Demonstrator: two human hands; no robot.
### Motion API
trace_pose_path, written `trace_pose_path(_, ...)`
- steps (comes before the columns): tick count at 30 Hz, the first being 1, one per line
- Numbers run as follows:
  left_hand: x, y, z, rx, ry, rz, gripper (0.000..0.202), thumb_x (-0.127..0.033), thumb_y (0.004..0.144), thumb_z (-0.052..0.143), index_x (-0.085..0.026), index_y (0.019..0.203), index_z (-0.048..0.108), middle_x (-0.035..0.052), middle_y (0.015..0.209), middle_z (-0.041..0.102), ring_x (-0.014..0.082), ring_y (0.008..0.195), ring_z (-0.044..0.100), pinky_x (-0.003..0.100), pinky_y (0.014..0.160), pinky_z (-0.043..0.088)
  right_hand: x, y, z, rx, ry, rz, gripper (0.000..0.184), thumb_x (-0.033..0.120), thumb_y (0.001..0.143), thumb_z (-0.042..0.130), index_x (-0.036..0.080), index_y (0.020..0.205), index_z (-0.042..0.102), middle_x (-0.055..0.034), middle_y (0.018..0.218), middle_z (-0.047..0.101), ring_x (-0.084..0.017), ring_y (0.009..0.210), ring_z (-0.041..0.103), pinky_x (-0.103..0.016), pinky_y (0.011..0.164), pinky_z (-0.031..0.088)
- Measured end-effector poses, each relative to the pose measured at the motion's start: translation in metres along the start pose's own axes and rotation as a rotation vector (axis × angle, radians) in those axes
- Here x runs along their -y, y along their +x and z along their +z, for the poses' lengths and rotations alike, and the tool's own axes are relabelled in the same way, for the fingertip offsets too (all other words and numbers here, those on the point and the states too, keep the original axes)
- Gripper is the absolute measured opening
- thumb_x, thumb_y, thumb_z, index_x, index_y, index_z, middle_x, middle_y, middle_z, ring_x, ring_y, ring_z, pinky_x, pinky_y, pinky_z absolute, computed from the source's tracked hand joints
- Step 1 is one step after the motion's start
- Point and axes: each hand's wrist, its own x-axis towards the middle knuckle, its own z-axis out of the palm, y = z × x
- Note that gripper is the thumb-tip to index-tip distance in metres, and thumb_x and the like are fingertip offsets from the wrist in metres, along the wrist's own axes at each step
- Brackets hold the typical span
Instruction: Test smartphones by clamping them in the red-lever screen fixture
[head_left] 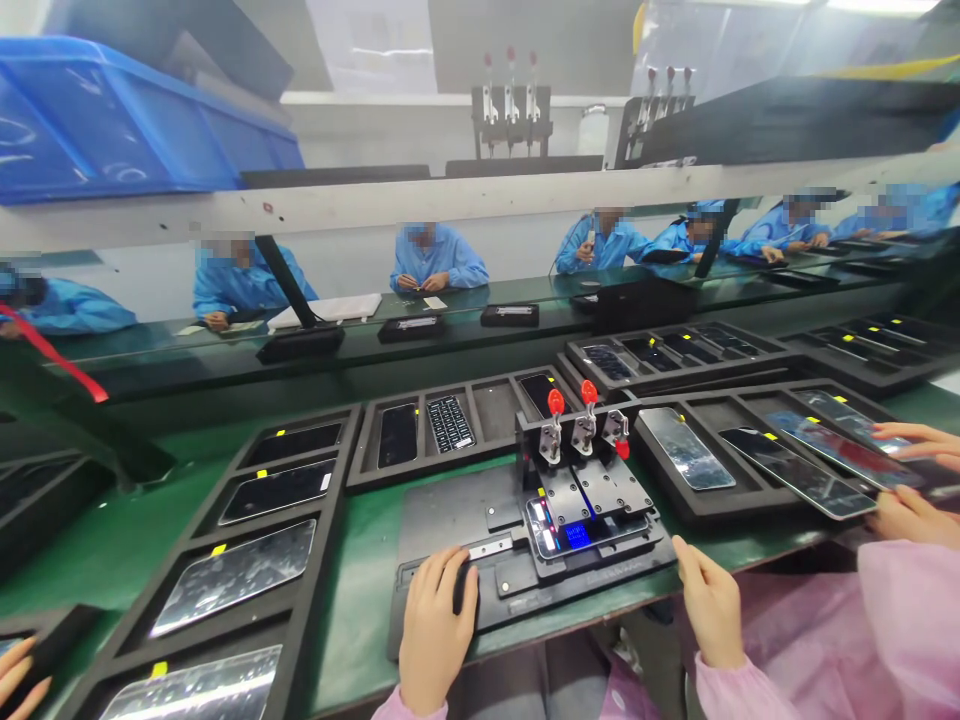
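My left hand (439,630) is curled over a dark block at the front left of a black metal jig plate (442,510). My right hand (709,600) rests against the plate's front right corner. On the jig sits a phone with a lit blue display (577,536), held under black clamp plates (592,492). Behind them stand several red-knobbed toggle clamps (585,422). Black foam trays flank the jig, holding glass-fronted phones: the left tray (322,520) and the right tray (679,497).
At the right edge, a neighbour's hands (907,480) are over tilted phones. Another hand (15,680) shows at lower left. Beyond a glass divider (465,330), several people in blue gowns (439,260) sit at a bench. A blue plastic bin (127,120) is upper left.
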Motion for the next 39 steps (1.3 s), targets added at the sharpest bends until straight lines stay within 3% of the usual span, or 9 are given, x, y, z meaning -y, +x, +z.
trace_pose_path(8, 0.0, 0.001, 0.001, -0.01, 0.008, 0.004, 0.023, -0.027, 0.085, 0.05, -0.019, 0.105, 0.056, 0.0086, 0.107, 0.06, 0.0235, 0.102, 0.055, 0.041, 0.09, 0.043, -0.004, 0.003, -0.002, 0.059, -0.107, -0.056, 0.038, 0.049, 0.073, 0.057, 0.017, 0.058, 0.044, 0.0012, 0.059, 0.04, -0.012, 0.058, 0.038, -0.02, 0.053, 0.035)
trace_pose_path(27, -0.001, 0.0, -0.001, -0.011, 0.011, 0.002, 0.023, -0.027, 0.084, 0.05, -0.019, 0.105, 0.057, 0.0086, 0.107, 0.06, 0.0235, 0.103, 0.054, 0.04, 0.091, 0.042, 0.001, -0.004, 0.0, 0.05, -0.19, -0.122, 0.041, 0.051, 0.076, 0.053, 0.017, 0.055, 0.04, 0.0027, 0.055, 0.035, -0.01, 0.054, 0.036, -0.02, 0.051, 0.033)
trace_pose_path(30, -0.002, 0.002, -0.003, 0.025, -0.008, 0.0, 0.025, -0.028, 0.085, 0.05, -0.02, 0.107, 0.056, 0.0079, 0.109, 0.059, 0.0232, 0.104, 0.053, 0.041, 0.091, 0.041, 0.017, -0.001, 0.0, -0.016, -0.227, -0.147, 0.044, 0.05, 0.077, 0.052, 0.018, 0.053, 0.034, 0.0043, 0.053, 0.028, -0.009, 0.051, 0.03, -0.02, 0.05, 0.029)
trace_pose_path(32, -0.003, 0.005, -0.005, 0.059, -0.028, 0.011, 0.025, -0.029, 0.085, 0.05, -0.021, 0.108, 0.055, 0.007, 0.111, 0.059, 0.023, 0.106, 0.052, 0.041, 0.092, 0.04, 0.038, 0.007, 0.002, -0.018, -0.286, -0.226, 0.042, 0.049, 0.079, 0.051, 0.018, 0.053, 0.038, 0.0051, 0.052, 0.028, -0.008, 0.05, 0.029, -0.021, 0.052, 0.028)
trace_pose_path(35, -0.01, 0.013, -0.006, 0.063, -0.057, 0.031, 0.026, -0.029, 0.085, 0.05, -0.022, 0.109, 0.055, 0.0065, 0.112, 0.058, 0.0228, 0.107, 0.051, 0.042, 0.092, 0.039, 0.073, 0.031, 0.011, 0.157, -0.347, -0.328, 0.033, 0.048, 0.079, 0.053, 0.019, 0.065, 0.052, 0.0059, 0.051, 0.036, -0.009, 0.05, 0.034, -0.022, 0.056, 0.029)
trace_pose_path(39, -0.023, 0.027, -0.005, 0.07, -0.106, 0.062, 0.026, -0.028, 0.085, 0.048, -0.024, 0.111, 0.054, 0.006, 0.115, 0.057, 0.0224, 0.109, 0.05, 0.041, 0.094, 0.037, 0.1, 0.062, 0.033, 0.388, -0.3, -0.297, 0.035, 0.052, 0.077, 0.054, 0.019, 0.065, 0.054, 0.0066, 0.048, 0.037, -0.01, 0.048, 0.036, -0.023, 0.053, 0.027)
